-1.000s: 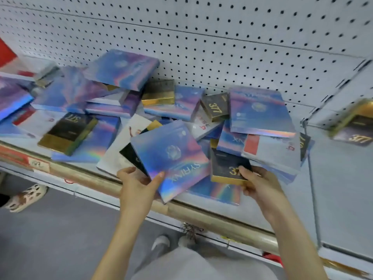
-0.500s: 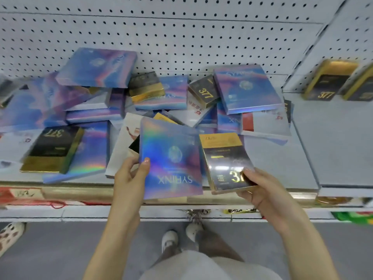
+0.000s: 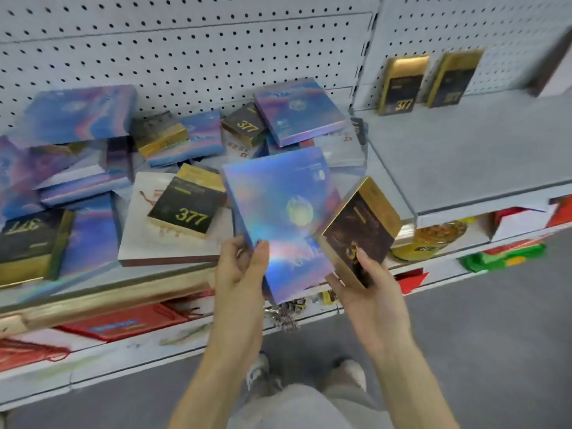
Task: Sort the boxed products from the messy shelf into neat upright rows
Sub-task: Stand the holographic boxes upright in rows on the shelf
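Perforated grey pegboard (image 3: pixel 185 51) backs a matte shelf (image 3: pixel 382 181) where flat, glossy boxes (image 3: pixel 77 116) lie heaped at all angles, iridescent blue-violet among black-and-gold. The left hand (image 3: pixel 241 267) pinches the lower edge of a thin holographic box (image 3: pixel 278 212), tilted over the shelf lip. The right hand (image 3: pixel 371 292) grips a thicker black-and-gold carton (image 3: pixel 362 224) just beside it. Further right, two matching cartons (image 3: pixel 402 85) stand upright against the pegboard
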Motion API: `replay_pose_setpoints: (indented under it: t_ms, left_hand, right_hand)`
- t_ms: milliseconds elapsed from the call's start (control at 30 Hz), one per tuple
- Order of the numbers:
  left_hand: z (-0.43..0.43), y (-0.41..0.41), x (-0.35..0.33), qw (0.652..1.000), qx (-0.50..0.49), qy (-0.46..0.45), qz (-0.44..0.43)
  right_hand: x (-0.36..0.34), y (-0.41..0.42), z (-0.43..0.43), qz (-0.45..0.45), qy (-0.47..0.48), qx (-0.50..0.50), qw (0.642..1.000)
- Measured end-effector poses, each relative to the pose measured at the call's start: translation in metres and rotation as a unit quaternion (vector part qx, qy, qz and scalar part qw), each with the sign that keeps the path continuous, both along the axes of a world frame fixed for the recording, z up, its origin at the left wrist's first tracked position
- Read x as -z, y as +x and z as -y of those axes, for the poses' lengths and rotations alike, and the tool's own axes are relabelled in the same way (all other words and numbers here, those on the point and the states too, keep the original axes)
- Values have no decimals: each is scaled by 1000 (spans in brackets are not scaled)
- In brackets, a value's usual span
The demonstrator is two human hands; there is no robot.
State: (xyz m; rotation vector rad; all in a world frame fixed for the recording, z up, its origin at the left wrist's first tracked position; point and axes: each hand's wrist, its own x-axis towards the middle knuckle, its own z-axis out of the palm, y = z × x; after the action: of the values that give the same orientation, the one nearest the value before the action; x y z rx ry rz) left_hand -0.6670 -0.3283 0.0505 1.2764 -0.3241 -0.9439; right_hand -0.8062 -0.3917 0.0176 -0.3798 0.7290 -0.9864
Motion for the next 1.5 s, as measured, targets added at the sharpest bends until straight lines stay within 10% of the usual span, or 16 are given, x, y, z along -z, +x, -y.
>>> replay_pose_setpoints:
  t_ms: [367,700,1233,1500]
  left_hand:
    - [58,-136,-4,998,46,20,-27]
    - [155,-224,-12,959,191,138,158]
    - [279,-154,11,974,-203,38,97]
    - [319,-98,17,965,-218,-58,137]
  right_hand:
    - [-17,-199,67,-167,-110,-28,979]
    - [-50,-287,168,-218,-188,-51,956]
    - [-15,-256,345,-321,-106,-31,941]
    - [30,-163,428,-313,-182,-69,930]
